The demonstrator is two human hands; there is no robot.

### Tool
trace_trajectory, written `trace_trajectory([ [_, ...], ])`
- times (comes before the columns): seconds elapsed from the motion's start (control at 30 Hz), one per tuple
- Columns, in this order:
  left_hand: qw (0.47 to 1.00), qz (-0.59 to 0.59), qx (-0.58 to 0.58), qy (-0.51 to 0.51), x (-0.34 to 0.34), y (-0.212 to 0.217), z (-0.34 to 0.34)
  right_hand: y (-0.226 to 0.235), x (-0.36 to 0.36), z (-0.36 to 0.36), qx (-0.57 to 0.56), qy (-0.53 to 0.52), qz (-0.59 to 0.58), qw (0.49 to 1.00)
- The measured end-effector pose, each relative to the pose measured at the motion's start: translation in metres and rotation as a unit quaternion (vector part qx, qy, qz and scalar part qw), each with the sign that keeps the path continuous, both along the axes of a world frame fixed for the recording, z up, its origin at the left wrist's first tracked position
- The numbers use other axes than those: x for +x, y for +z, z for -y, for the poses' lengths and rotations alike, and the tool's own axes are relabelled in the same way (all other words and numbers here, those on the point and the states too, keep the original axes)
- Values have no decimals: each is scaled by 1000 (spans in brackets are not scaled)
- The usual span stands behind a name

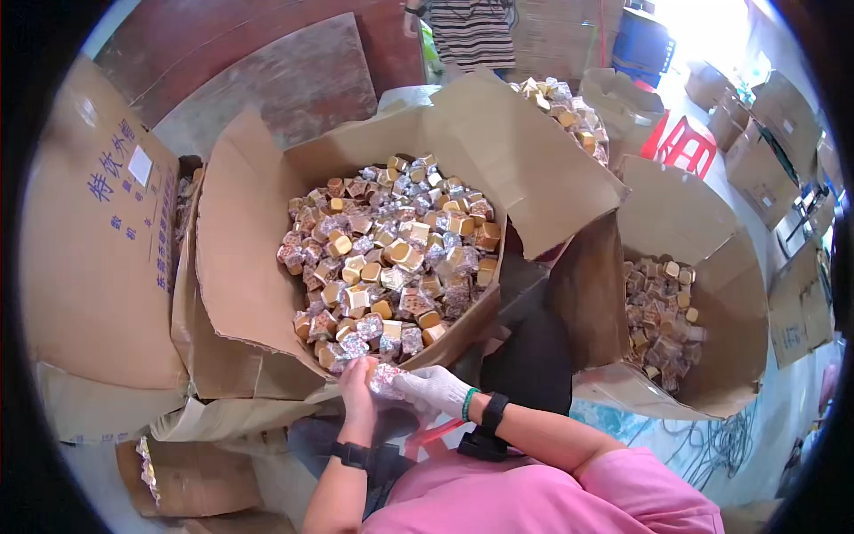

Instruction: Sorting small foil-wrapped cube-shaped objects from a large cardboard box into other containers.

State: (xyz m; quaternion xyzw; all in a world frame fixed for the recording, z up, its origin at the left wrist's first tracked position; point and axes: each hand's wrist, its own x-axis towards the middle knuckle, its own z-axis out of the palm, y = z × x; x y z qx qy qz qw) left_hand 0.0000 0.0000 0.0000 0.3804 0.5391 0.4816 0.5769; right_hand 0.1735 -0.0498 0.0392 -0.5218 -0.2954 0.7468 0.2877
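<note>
Both hands meet just above the near edge of a large open cardboard box point(245, 240). Between them is a small wrapped piece point(385, 381) in shiny film with red and white specks. My bare left hand point(358, 396) closes on its left side. My right hand point(434, 392), in a white knit glove, pinches its right side. Inside the box lies a heap of small gold-topped pieces point(391, 254), many in clear or silvery printed film. The fingers hide part of the held piece.
A second cardboard box point(712, 285) with similar pieces stands at my right, another heap point(569, 116) behind the flap. A tall carton point(98, 258) rises at my left. Red stool point(689, 142) and blue crate point(642, 44) stand farther back; cables point(712, 445) lie on the floor. Another person point(467, 36) stands beyond.
</note>
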Motion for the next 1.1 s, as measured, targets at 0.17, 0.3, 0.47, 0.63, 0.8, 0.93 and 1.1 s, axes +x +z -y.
trace_trajectory([
  [0.17, 990, 107, -85, 21, -7, -26, 0, 24, -6, 3, -18, -15, -54, 998],
  [0.3, 959, 203, -194, 34, -1, -27, 3, 13, -6, 6, -33, -36, -102, 994],
  [0.47, 948, 218, -230, 26, 0, -34, 8, -9, -6, 8, -34, -44, -140, 989],
  [0.63, 888, 373, -267, 26, 10, -37, 8, -19, 3, 10, 203, -32, -123, 971],
  [0.8, 859, 409, -308, -12, -10, -86, -10, -30, 20, -11, -34, -195, -345, 918],
  [0.93, 913, 281, -292, 44, 19, -10, -32, -81, 49, 4, -52, -243, -337, 908],
  [1.1, 905, 343, -205, -143, 104, 61, -41, -121, 52, 12, -101, -210, -262, 937],
])
